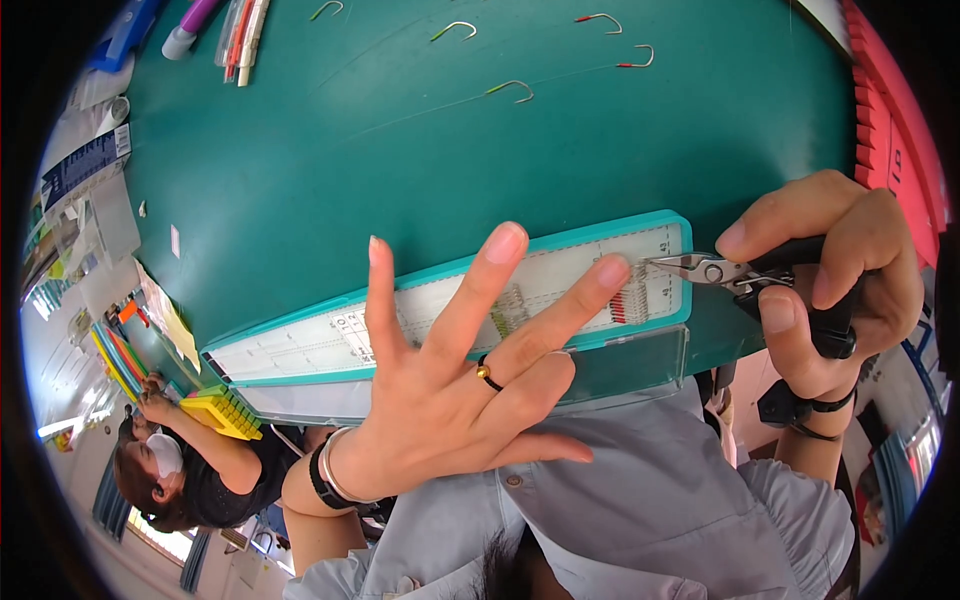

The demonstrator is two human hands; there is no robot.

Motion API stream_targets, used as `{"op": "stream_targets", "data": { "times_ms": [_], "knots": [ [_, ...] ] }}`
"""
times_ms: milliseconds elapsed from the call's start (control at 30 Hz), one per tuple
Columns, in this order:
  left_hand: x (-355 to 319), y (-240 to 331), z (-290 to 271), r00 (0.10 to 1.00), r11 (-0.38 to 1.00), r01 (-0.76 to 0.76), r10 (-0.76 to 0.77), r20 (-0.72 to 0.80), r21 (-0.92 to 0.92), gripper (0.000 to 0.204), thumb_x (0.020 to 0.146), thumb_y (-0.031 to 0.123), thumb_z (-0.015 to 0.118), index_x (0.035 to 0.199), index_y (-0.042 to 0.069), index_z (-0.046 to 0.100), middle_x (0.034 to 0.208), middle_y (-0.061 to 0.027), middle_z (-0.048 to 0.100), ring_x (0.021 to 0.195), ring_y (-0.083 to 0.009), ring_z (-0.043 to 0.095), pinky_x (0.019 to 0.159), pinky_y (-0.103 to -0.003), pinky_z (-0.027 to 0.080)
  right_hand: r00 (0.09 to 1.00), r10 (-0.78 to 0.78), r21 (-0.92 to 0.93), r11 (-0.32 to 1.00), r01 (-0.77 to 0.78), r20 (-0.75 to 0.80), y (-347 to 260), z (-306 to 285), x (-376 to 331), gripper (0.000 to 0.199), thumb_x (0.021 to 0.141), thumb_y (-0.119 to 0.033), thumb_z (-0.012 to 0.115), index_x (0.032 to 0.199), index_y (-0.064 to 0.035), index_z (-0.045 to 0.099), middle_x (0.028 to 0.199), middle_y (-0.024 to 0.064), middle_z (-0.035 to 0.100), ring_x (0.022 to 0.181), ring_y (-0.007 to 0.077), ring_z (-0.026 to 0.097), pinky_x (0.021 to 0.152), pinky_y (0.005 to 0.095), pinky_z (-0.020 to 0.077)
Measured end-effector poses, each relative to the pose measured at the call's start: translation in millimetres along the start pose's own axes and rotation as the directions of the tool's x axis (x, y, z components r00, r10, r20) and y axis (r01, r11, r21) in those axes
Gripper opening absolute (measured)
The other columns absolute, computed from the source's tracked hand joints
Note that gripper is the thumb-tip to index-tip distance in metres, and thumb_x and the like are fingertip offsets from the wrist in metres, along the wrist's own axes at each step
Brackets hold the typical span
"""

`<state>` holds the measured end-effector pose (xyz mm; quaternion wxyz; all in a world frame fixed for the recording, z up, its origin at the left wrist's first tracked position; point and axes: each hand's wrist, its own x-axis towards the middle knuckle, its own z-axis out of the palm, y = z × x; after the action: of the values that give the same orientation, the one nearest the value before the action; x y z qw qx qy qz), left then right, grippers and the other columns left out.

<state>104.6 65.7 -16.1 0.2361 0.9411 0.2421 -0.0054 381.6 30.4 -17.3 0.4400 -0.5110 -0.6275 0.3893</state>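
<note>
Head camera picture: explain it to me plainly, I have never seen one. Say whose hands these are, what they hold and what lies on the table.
This is one view from a wide fisheye camera worn on a person's head, looking down, so straight edges bend near the rim. No machine here: both hands are the wearer's own. The left hand, with a ring, spreads its fingers over a long teal-edged ruler board at the edge of the green table. The right hand grips small black-handled pliers, their tip at the board's right end, close to the left fingertip. Farther off lie several hooks on thin line, and pens. Another person works at lower left.
</note>
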Motion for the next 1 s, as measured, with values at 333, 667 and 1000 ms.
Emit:
{"op": "stream_targets", "data": {
  "times_ms": [333,667,1000],
  "knots": [
    [3.2,0.0,-1.3,1.000,1.000,-0.020,0.020,0.000,0.006,0.071,0.077,0.079,0.051,0.101,0.013,0.040,0.143,-0.0040,0.059,0.145,-0.0513,0.024,0.111,-0.076,0.001,0.991,-0.110,-0.030,0.993,0.113,0.077,5.7,-3.5,2.6,0.028,0.084,-0.007,0.072,0.087,-0.0083,0.044,0.092,0.0235,0.069,0.080,0.0210,0.065,0.070,0.0297,0.0534],
    [-3.5,-6.5,-0.6,0.994,0.998,-0.057,0.054,-0.096,-0.028,0.070,0.079,0.076,0.058,0.079,0.010,0.037,0.135,-0.0130,0.064,0.144,-0.0471,0.029,0.113,-0.075,0.004,0.997,-0.064,0.028,0.998,0.063,0.052,5.8,-2.3,3.8,0.030,0.081,-0.004,0.072,0.091,-0.0078,0.043,0.095,0.0259,0.067,0.082,0.0219,0.065,0.073,0.0302,0.0547],
    [-1.8,-4.8,0.2,0.996,0.999,-0.044,0.043,-0.078,-0.006,0.069,0.079,0.075,0.059,0.075,0.010,0.036,0.136,-0.0116,0.063,0.143,-0.0478,0.030,0.112,-0.077,0.004,0.995,-0.039,-0.012,0.999,0.040,0.089,4.1,-5.1,4.3,0.031,0.082,-0.006,0.073,0.090,-0.0080,0.043,0.094,0.0249,0.068,0.084,0.0224,0.066,0.074,0.0308,0.0549]
  ]
}}
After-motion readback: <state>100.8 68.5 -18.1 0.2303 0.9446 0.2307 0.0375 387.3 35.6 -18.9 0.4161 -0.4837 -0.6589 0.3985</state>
